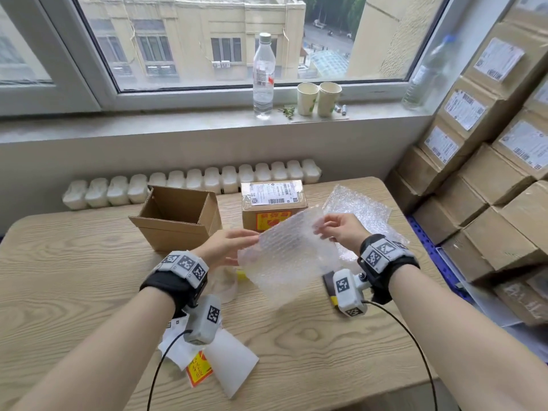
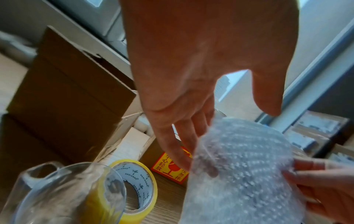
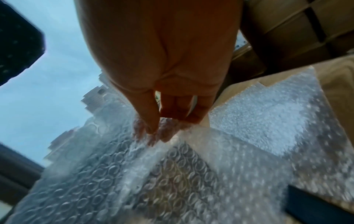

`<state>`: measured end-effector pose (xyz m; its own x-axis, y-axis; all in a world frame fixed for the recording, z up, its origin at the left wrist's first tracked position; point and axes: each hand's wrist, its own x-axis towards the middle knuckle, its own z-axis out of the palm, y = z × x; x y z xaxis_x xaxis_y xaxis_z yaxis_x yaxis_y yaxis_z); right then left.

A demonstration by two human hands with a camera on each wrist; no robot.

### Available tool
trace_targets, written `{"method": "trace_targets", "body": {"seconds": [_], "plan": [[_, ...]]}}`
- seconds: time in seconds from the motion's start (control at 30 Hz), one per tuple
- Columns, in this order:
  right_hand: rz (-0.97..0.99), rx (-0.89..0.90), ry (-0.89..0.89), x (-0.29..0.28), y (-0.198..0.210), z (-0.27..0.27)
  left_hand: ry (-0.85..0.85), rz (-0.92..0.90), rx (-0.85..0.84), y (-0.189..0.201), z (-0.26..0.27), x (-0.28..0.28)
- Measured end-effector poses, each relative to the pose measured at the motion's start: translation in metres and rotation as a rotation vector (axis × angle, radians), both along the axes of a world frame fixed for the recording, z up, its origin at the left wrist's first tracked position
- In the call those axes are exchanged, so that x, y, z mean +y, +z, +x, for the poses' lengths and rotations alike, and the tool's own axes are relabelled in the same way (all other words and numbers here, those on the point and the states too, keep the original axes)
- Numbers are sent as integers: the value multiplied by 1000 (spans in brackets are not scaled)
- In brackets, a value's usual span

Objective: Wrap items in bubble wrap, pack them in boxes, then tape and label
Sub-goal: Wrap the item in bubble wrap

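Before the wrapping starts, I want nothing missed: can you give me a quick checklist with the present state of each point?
1. Bubble wrap sheet in hand: ok, the right hand pinches its top edge.
2. Left hand gripping the sheet: not ok, fingers straight, only at its edge.
3. Item to wrap within reach: ok, a clear glass jug stands under the left wrist.
4. Open box ready: ok, upright with its top open.
5. Tape at hand: ok, the yellow tape roll lies beside the jug.
6. Spare bubble wrap: ok, on the table.
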<state>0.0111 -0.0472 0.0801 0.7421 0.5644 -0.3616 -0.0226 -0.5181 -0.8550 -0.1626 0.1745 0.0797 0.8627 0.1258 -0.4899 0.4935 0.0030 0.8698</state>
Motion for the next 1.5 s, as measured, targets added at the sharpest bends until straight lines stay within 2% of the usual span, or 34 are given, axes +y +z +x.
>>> {"method": "trace_targets", "body": {"seconds": [0.07,0.13,0.33,0.4,0.47,0.53,0.63,0.73,0.83,0.97,1.03,1.2,1.27,1.33,1.43,1.5], "plan": [[-31,-42,40,4,4,0,-47,123,-13,2,5,-9],[-28,-79,64,7,9,-1,-57,152,-29,2,9,-16],[-85,-36,130,-7,6,-5,211,196,-140,0,13,-16],[-83,-28,85,-15,-2,-7,323,263,-147,-4,13,-11],[27,72,-37,-20,-6,-10,424,276,-118,-12,11,-6],[196,231,-201,-24,-7,-13,476,221,-54,-19,8,-5],[412,396,-415,-25,-7,-18,351,179,62,-31,4,-17],[496,475,-549,-25,-12,-22,231,-79,173,-39,3,-39],[514,507,-653,-26,-21,-28,285,-427,197,-45,5,-53],[420,487,-768,-35,-38,-33,500,-636,93,-49,9,-64],[397,518,-830,-39,-43,-37,517,-650,79,-52,10,-70],[372,579,-896,-48,-46,-50,341,-515,193,-62,10,-90],[289,566,-891,-52,-50,-53,339,-469,196,-68,12,-93],[76,492,-846,-55,-52,-53,357,-429,202,-73,14,-96],[-330,143,-735,-59,-54,-49,335,-321,198,-76,16,-97],[-404,-136,-646,-56,-50,-52,305,-249,185,-78,16,-99]]}}
